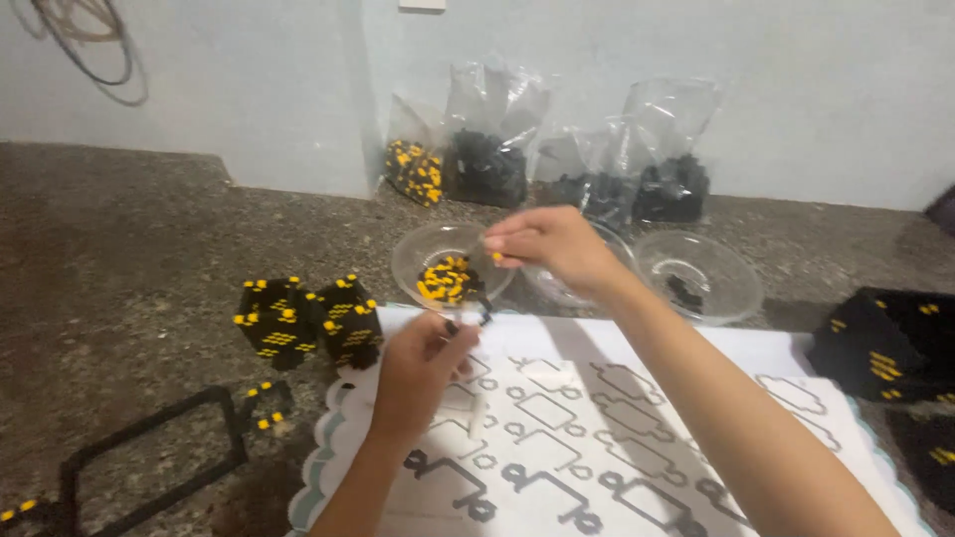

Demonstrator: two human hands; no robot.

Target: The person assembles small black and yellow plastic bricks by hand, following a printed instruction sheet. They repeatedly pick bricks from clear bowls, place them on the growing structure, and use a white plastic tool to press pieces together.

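Note:
My right hand (553, 246) is over a clear bowl (418, 251) of small yellow and black pieces (445, 279), pinching one yellow piece (496, 257) at its fingertips. Lower down, my left hand (418, 366) hovers over a white printed sheet (597, 428) and holds a small black piece (481, 314) between thumb and fingers. Outlines of shapes cover the sheet, and a few black pieces sit on those outlines near the bottom.
Two more clear bowls (701, 273) stand to the right. Plastic bags (487, 139) of black and yellow pieces lean on the wall. Black-and-yellow assembled blocks (308, 320) lie left, others (885, 348) right. A black frame (149, 452) lies at bottom left.

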